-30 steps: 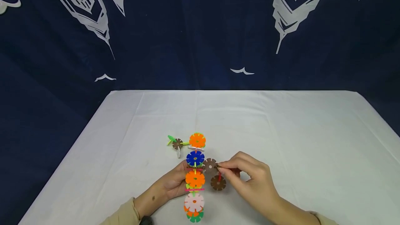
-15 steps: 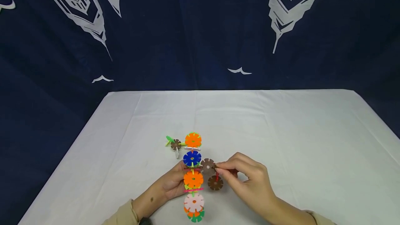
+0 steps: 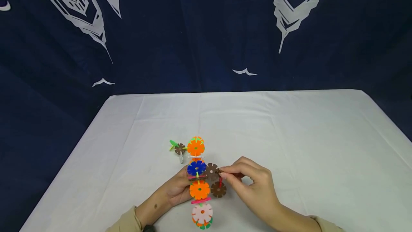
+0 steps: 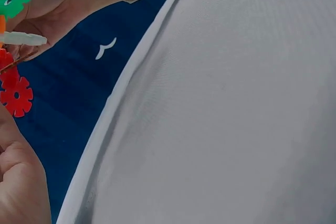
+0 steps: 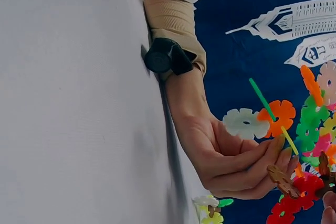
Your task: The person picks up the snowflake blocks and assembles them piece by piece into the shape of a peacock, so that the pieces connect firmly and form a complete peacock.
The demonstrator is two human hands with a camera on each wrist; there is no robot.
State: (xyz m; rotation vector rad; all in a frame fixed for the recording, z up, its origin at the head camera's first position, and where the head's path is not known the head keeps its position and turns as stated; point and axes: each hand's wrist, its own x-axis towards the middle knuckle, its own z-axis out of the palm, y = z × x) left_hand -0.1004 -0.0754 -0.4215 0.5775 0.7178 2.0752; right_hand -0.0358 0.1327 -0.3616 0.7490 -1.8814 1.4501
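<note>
In the head view my left hand (image 3: 175, 191) grips a toy built of slotted plastic flower discs, its fingertips hidden behind the toy. A column of discs runs down it: an orange disc (image 3: 195, 148), a blue disc (image 3: 196, 168), a second orange disc (image 3: 199, 190) and a pale pink disc (image 3: 202, 213). From its right side juts a brown disc (image 3: 212, 172), and my right hand (image 3: 254, 183) pinches another brown disc, seen edge-on, at that side. Just below the pinch hangs a further brown disc (image 3: 218, 189). Red discs (image 5: 307, 190) show underneath in the right wrist view.
At the toy's far left, a branch with a small brown disc (image 3: 180, 149) and green and white pieces sticks out. Under everything lies a white tablecloth (image 3: 322, 146). A dark blue curtain (image 3: 180, 46) with white prints hangs behind the table.
The toy has tipped and turned slightly, its far end shifting left and its near end a little right. Both hands keep their hold and appear slightly further left in the view.
</note>
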